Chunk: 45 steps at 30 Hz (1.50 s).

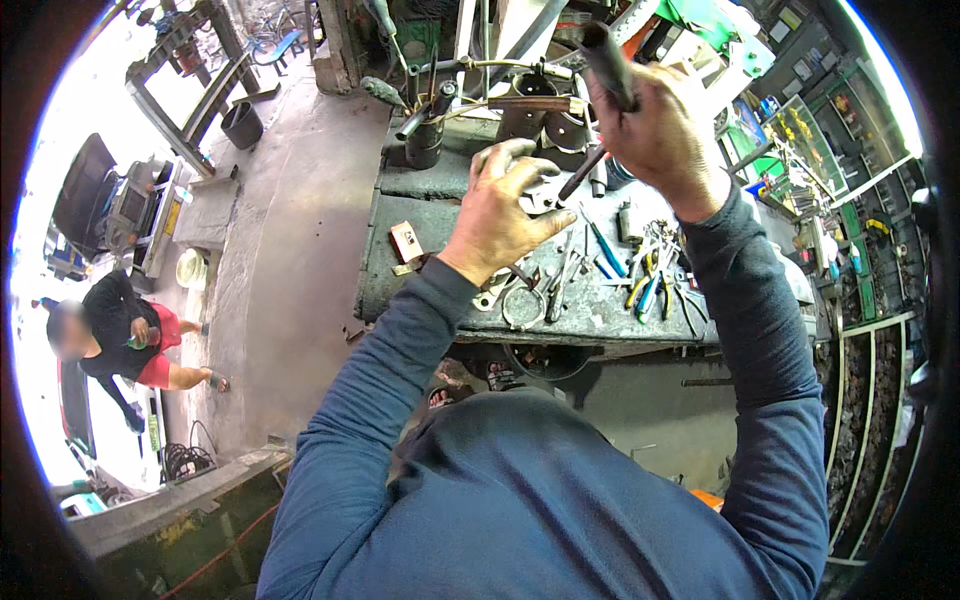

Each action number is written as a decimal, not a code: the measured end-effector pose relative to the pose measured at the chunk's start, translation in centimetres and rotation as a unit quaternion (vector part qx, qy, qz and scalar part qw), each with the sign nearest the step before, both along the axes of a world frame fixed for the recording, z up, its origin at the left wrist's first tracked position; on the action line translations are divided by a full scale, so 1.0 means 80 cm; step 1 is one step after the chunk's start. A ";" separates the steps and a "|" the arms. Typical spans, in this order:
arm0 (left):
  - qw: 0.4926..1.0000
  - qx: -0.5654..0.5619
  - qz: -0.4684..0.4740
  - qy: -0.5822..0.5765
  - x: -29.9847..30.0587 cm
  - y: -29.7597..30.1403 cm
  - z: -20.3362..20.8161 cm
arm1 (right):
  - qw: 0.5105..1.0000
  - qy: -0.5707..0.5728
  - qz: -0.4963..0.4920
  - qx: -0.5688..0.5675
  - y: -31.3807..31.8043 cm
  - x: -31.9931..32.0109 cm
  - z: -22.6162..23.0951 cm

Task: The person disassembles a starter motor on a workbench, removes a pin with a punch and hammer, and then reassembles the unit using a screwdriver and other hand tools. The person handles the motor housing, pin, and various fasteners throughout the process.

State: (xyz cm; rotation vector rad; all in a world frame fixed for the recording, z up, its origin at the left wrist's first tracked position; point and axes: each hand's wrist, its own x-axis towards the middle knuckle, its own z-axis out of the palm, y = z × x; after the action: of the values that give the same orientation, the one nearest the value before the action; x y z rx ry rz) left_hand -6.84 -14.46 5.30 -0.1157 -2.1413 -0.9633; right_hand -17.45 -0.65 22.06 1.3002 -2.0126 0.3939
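My left hand (505, 210) lies curled over a small silver metal part (541, 196) on the dark workbench (430, 215), steadying it. My right hand (660, 125) is closed around a tool with a thick dark tubular handle (608, 65). Its slim dark shaft (582, 176) slants down to the silver part, beside my left fingers; the tip's exact contact is too small to make out. Right of my left hand lie a blue screwdriver (608, 249) and several pliers (645, 287). A metal ring (522, 306) rests near the bench's front edge.
A black can (424, 143) of tools and dark cylindrical housings (527, 112) stand behind my hands. Left on the bench is a small orange-white box (405, 242). Shelving (868, 400) rises at right. A person (120, 335) in red shorts is at far left.
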 end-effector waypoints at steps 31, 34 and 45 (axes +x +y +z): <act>1.000 -0.013 -0.021 -0.005 0.011 -0.011 0.010 | 0.890 0.158 0.412 0.116 -0.027 -0.056 0.016; 0.997 -0.044 0.023 -0.051 0.007 -0.013 0.008 | 0.901 0.120 0.404 0.102 -0.029 -0.054 0.006; 0.994 -0.036 0.072 -0.071 -0.002 -0.001 -0.006 | 0.944 0.066 0.323 0.025 -0.028 -0.051 -0.017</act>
State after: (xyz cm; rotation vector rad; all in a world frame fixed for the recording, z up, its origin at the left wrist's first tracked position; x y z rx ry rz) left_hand -6.98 -14.57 4.83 0.0737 -2.2812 -0.8337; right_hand -21.53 -2.91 20.67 1.9540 -1.4512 0.5365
